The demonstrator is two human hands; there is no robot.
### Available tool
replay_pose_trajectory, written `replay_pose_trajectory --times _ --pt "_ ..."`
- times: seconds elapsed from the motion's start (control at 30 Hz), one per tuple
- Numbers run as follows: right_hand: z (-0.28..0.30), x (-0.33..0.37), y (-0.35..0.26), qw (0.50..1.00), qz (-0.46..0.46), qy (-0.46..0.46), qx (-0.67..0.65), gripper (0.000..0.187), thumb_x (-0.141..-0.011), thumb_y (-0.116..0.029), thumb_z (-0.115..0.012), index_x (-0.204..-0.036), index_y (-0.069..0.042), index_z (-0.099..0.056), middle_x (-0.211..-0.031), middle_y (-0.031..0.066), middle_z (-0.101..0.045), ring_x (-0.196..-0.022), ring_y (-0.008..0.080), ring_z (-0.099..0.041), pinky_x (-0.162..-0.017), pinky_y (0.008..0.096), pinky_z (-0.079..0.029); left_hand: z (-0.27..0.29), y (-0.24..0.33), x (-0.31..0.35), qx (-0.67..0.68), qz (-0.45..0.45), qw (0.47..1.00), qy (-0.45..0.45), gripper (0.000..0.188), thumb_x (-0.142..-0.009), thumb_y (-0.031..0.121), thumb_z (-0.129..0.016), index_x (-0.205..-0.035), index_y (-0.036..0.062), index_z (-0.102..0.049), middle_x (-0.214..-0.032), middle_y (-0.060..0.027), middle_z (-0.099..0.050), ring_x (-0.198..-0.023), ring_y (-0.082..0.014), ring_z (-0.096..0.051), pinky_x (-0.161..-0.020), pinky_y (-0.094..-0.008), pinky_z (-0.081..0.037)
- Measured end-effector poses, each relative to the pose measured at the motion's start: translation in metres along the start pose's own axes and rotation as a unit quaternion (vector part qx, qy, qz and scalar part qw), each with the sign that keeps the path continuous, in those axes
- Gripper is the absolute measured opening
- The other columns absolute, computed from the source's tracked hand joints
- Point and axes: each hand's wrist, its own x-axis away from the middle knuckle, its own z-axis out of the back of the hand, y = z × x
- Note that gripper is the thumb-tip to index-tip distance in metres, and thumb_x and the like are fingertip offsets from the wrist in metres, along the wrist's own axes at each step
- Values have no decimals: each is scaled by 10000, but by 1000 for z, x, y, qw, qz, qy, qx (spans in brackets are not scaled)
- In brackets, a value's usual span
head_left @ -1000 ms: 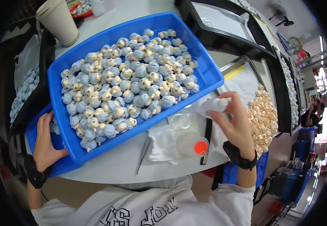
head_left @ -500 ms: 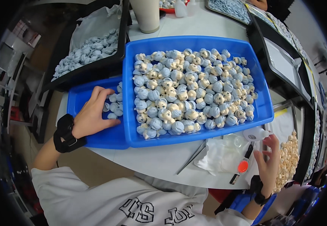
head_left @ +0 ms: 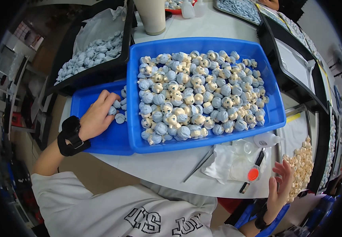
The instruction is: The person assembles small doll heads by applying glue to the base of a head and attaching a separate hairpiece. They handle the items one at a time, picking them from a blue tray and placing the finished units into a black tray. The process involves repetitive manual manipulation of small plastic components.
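My left hand [head_left: 98, 115] reaches into a smaller blue tray [head_left: 100, 140] at the left and rests on a few small blue-and-cream figurine heads [head_left: 119, 112] lying there. A large blue tray [head_left: 275, 106] beside it is piled with several of the same small heads. My right hand [head_left: 282, 182] hovers at the table's right front edge with fingers spread and nothing in it. It is near a crumpled white cloth [head_left: 226, 164] and a clear cup with an orange cap [head_left: 253, 173].
A black bin [head_left: 100, 75] of grey-blue pieces stands at the back left. A white tumbler [head_left: 152, 15] stands behind the large tray. Black trays [head_left: 297, 63] line the right side. Cream-coloured pieces [head_left: 303, 166] lie heaped at the right. Tweezers [head_left: 198, 164] and a small bottle [head_left: 267, 139] lie on the white table.
My view has swung left. The left hand moved from the small tray's edge onto the heads inside it. The right hand dropped away from the cloth toward the table's edge and spread its fingers.
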Motion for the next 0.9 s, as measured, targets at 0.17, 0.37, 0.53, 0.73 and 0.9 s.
replay_pose_trajectory --times 0.17,0.37,0.53,0.73,0.9 --pt "1 3 12 998 11 34 -46 426 -801 -107 -534 -1201 6 -439 -1048 130 -550 -893 189 -550 -718 270 -423 18 -12 -12 166 69 982 -64 185 -824 73 -516 -993 71 -442 -824 -92 -478 -670 -203 -497 -522 -277 -391" --pt "6 14 38 939 -29 97 -328 236 -835 -64 -491 -1049 34 -494 -875 122 -564 -711 165 -547 -628 266 -439 46 -23 5 714 186 669 -95 195 -886 147 -462 -1059 108 -381 -801 -67 -424 -528 -97 -373 -357 -182 -283" --pt "14 10 35 910 -65 168 -375 179 -845 -57 -484 -1006 17 -511 -797 85 -560 -654 125 -506 -580 236 -412 18 3 42 812 150 561 -60 272 -847 108 -467 -1079 42 -342 -780 -135 -433 -509 -163 -435 -389 -210 -363" --pt "20 -2 19 969 -71 120 -204 156 -837 -35 -511 -980 20 -540 -787 67 -591 -653 92 -527 -573 200 -407 -44 80 50 766 179 438 -436 303 -838 145 -509 -1070 -8 -388 -985 -251 -475 -733 -296 -583 -467 -296 -512" --pt "51 -65 26 964 -4 37 262 135 -766 -119 -606 -848 -12 -610 -761 86 -594 -681 177 -568 -620 266 -450 -87 116 41 817 154 358 -425 310 -868 209 -496 -1061 -16 -404 -1003 -215 -469 -758 -263 -564 -476 -264 -503"
